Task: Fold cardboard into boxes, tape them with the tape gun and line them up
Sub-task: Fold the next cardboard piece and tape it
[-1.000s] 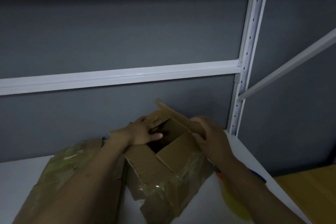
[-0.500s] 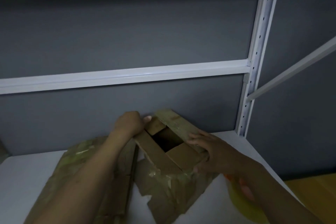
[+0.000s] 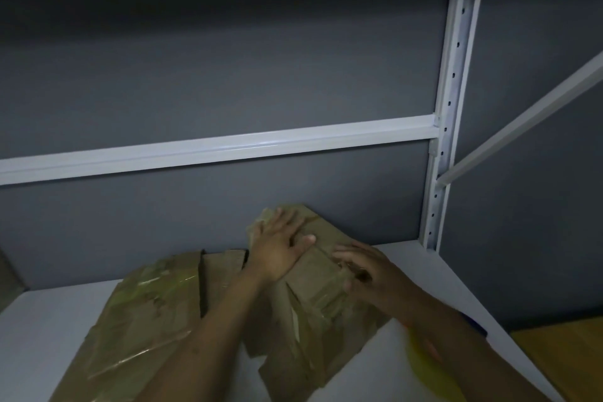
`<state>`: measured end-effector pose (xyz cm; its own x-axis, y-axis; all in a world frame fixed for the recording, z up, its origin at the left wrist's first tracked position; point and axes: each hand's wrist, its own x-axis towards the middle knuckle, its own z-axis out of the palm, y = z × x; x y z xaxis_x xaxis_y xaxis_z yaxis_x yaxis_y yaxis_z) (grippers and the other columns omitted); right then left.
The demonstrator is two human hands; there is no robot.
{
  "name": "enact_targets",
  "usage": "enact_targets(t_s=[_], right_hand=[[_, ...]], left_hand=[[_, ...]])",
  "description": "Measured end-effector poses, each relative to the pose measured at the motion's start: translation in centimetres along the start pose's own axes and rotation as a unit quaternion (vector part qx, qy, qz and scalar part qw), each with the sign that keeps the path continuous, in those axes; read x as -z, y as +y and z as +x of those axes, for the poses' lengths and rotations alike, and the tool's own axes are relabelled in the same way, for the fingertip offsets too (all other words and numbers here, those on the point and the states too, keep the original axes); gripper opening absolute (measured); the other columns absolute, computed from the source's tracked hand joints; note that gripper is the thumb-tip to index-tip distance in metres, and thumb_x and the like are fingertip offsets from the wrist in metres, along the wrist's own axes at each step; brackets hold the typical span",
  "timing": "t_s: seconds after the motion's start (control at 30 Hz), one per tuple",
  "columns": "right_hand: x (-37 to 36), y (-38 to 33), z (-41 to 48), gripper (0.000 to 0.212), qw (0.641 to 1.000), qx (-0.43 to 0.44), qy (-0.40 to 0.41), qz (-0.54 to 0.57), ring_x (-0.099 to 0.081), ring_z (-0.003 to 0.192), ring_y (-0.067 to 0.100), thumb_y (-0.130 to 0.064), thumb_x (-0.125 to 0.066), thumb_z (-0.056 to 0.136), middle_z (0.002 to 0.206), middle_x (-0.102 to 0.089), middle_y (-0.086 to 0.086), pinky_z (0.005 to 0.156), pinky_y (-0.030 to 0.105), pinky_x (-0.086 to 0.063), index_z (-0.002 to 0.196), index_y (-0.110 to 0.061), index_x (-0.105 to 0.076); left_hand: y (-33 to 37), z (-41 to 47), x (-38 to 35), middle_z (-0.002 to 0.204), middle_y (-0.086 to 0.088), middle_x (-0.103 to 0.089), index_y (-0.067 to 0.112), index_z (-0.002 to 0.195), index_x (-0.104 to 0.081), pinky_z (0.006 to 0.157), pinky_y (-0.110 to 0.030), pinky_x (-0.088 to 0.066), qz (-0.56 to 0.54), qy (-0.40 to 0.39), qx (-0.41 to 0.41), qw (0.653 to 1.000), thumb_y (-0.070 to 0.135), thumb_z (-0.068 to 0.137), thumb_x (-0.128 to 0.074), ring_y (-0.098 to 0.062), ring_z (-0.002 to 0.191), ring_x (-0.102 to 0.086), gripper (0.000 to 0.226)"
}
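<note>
Now left hand (image 3: 277,253) and right hand (image 3: 362,268) press spread on the box (image 3: 313,303); tape gun (image 3: 424,369) lies behind the right wrist.

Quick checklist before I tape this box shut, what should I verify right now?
1. Top flaps of the box folded down: ok.
2. Left hand flat on the flaps: ok.
3. Flap seam fully closed: cannot tell, hands cover it.
4. Tape gun at hand: cannot tell; only a blurred yellow object shows under the right forearm.
5. Right hand free for it: not ok, it rests on the box.
</note>
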<state>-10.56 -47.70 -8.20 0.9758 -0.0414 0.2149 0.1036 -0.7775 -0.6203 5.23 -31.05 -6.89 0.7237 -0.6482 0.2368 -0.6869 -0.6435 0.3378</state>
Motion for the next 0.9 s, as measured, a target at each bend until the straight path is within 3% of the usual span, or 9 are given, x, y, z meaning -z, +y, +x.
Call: enact_targets(t_s=[0.17, 0.3, 0.37, 0.47, 0.53, 0.63, 0.73, 0.83, 0.9], right_hand=[[-1.1, -0.9, -0.3, 0.073, 0.995, -0.036, 0.075, -0.046, -0.021, 0.127, -0.01, -0.08, -0.043, 0.069, 0.135, -0.044, -0.025, 0.1, 0.016, -0.021, 0.125, -0.034, -0.057], [-1.5, -1.2, -0.7, 0.072, 0.989, -0.094, 0.085, -0.08, -0.019, 0.142, 0.009, -0.079, -0.036, 0.066, 0.145, -0.037, -0.018, 0.112, 0.031, -0.025, 0.123, -0.04, -0.057], [-1.7, -1.5, -1.1, 0.069, 0.982, -0.128, 0.115, -0.073, -0.028, 0.137, 0.015, -0.074, -0.043, 0.072, 0.147, -0.031, -0.009, 0.109, 0.031, -0.031, 0.128, -0.035, -0.054], [-1.6, -1.9, -1.6, 0.053, 0.977, -0.16, 0.133, -0.036, -0.044, 0.118, 0.013, -0.05, -0.061, 0.086, 0.141, -0.034, -0.003, 0.092, 0.022, -0.038, 0.129, -0.022, -0.048], [-1.5, -2.1, -1.6, 0.045, 0.979, -0.152, 0.136, -0.02, -0.044, 0.106, 0.007, -0.047, -0.066, 0.083, 0.129, -0.04, -0.005, 0.084, 0.019, -0.036, 0.116, -0.019, -0.052], [-0.6, -2.0, -1.0, 0.037, 0.985, -0.122, 0.124, 0.011, -0.04, 0.106, 0.003, -0.04, -0.07, 0.083, 0.118, -0.042, -0.009, 0.082, 0.013, -0.031, 0.106, -0.013, -0.059], [0.9, -1.1, 0.7, 0.029, 0.987, -0.095, 0.131, -0.005, -0.049, 0.115, 0.016, -0.027, -0.068, 0.087, 0.126, -0.055, 0.007, 0.081, 0.012, -0.03, 0.105, -0.005, -0.067], [2.7, -1.1, 2.0, 0.051, 0.988, -0.099, 0.074, -0.092, -0.051, 0.119, 0.021, -0.046, -0.065, 0.086, 0.13, -0.057, 0.004, 0.092, 0.024, -0.039, 0.115, -0.005, -0.065], [3.0, -1.0, 2.0, 0.085, 0.983, -0.104, -0.044, -0.145, -0.037, 0.134, 0.016, -0.071, -0.055, 0.078, 0.144, -0.038, -0.01, 0.107, 0.03, -0.032, 0.142, -0.018, -0.041]], left_hand=[[-1.7, 1.4, 1.0, 0.16, -0.003, 0.021, 0.036, 0.153, -0.011, 0.114, -0.046, 0.016, 0.026, -0.031, 0.091, 0.995, 0.083, 0.075, -0.045, -0.025, 0.145, 0.024, 0.097], [-3.1, 1.9, 1.4, 0.159, -0.004, -0.022, 0.037, 0.149, -0.027, 0.119, -0.038, -0.014, -0.044, -0.021, 0.134, 0.99, 0.066, 0.088, -0.048, -0.026, 0.144, -0.022, 0.071], [-3.8, 2.0, 1.5, 0.151, -0.006, -0.039, 0.046, 0.144, -0.034, 0.114, -0.04, -0.029, -0.019, -0.014, 0.161, 0.987, 0.074, 0.085, -0.042, -0.03, 0.135, -0.038, 0.066], [-4.7, 1.8, 1.4, 0.142, -0.006, -0.049, 0.05, 0.138, -0.041, 0.108, -0.043, -0.036, 0.001, -0.009, 0.205, 0.979, 0.087, 0.067, -0.025, -0.031, 0.128, -0.044, 0.082], [-4.7, 0.9, 1.3, 0.139, -0.005, -0.054, 0.045, 0.137, -0.047, 0.107, -0.042, -0.037, 0.001, 0.012, 0.219, 0.976, 0.085, 0.069, -0.026, -0.029, 0.126, -0.047, 0.081], [-5.0, -0.3, 1.0, 0.131, -0.007, -0.059, 0.037, 0.137, -0.05, 0.101, -0.04, -0.041, 0.041, 0.059, 0.234, 0.97, 0.072, 0.086, -0.036, -0.029, 0.122, -0.05, 0.063], [-4.7, -1.8, 1.2, 0.124, -0.014, -0.059, 0.032, 0.133, -0.053, 0.094, -0.041, -0.044, 0.05, 0.084, 0.288, 0.953, 0.072, 0.084, -0.039, -0.034, 0.118, -0.051, 0.065], [-3.2, -3.5, 1.4, 0.121, -0.017, -0.058, 0.024, 0.124, -0.055, 0.089, -0.039, -0.045, 0.045, 0.106, 0.318, 0.941, 0.069, 0.085, -0.045, -0.036, 0.114, -0.054, 0.06], [-2.3, -4.7, 1.6, 0.121, -0.016, -0.057, 0.023, 0.122, -0.053, 0.087, -0.037, -0.045, 0.059, 0.116, 0.331, 0.935, 0.069, 0.086, -0.044, -0.034, 0.114, -0.054, 0.059]])
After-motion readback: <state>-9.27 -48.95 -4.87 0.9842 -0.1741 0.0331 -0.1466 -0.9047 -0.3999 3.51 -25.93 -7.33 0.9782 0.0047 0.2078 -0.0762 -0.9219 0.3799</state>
